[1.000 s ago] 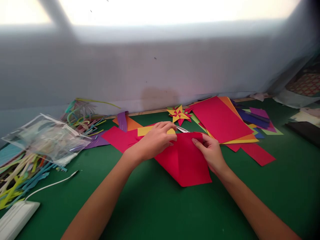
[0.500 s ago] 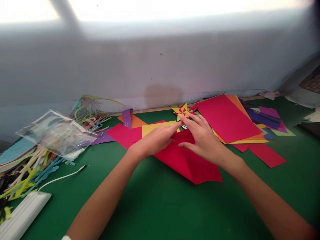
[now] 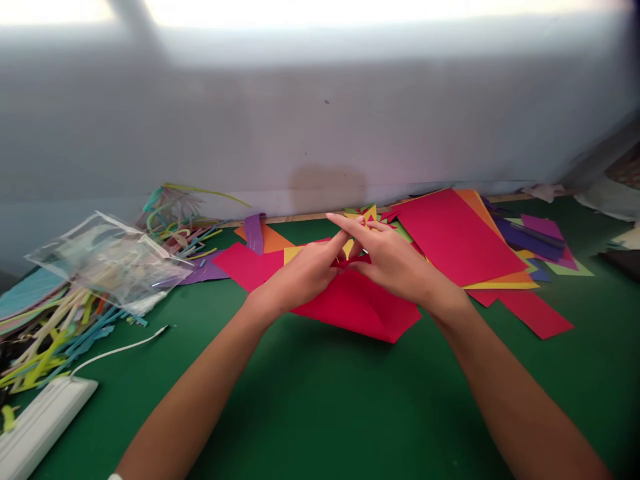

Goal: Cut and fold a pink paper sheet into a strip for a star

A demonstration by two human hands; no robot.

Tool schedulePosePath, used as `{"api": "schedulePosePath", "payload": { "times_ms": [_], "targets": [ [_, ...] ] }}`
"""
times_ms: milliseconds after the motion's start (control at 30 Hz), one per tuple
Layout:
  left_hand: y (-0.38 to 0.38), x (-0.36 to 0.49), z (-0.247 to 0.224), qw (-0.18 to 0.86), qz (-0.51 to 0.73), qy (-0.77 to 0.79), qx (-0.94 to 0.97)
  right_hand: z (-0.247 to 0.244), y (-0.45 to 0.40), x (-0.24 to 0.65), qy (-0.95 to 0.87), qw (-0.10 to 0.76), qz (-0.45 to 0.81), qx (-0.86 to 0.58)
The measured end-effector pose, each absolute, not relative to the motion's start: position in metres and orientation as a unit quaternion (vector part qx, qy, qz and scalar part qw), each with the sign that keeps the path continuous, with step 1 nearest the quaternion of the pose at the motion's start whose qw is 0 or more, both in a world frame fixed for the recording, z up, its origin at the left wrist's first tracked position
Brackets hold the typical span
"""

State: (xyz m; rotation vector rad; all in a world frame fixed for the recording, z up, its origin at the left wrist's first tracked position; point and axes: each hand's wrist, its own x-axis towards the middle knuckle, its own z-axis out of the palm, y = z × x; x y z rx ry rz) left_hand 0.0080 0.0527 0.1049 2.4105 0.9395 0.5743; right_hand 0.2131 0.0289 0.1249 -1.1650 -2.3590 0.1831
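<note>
A sheet of red paper [image 3: 357, 305], partly folded, is held just over the green table by both hands. My left hand [image 3: 311, 272] pinches its upper edge from the left. From the right, my right hand [image 3: 395, 259] grips the same edge, thumb on the near side, with its index finger stretched across the left fingertips. Behind the hands a yellow, red and green paper star [image 3: 371, 213] is partly covered. Yellow paper [image 3: 291, 255] and another red sheet [image 3: 237, 263] lie beyond my left hand.
A stack of red, orange and yellow sheets [image 3: 457, 237] lies at back right, beside a red strip [image 3: 537, 313]. Coloured paper strips [image 3: 60, 343] and a clear plastic bag [image 3: 107, 260] are at left. Nearer are a white power strip [image 3: 50, 423] and a cable [image 3: 117, 348].
My right hand has moved left, its fingers now crossing over the left ones. The red paper's right corner has swung inward and up, and the sheet is bent more.
</note>
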Motion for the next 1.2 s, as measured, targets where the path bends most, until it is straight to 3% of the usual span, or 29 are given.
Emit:
{"api": "schedulePosePath", "payload": {
  "times_ms": [233,600,833,1200],
  "targets": [
    [0.052,-0.017,0.121,0.135,0.129,0.387,0.903,0.118,0.032,0.228,-0.825,0.263,0.155,-0.475],
    [0.051,-0.037,0.129,0.176,0.135,0.392,0.893,0.119,0.033,0.235,-0.818,0.267,0.177,-0.478],
    [0.049,-0.027,0.125,0.020,0.116,0.426,0.897,0.118,0.036,0.237,-0.810,0.280,0.177,-0.483],
    [0.048,-0.025,0.112,0.232,0.147,0.382,0.882,0.123,0.033,0.238,-0.815,0.293,0.229,-0.444]
  ]
}}
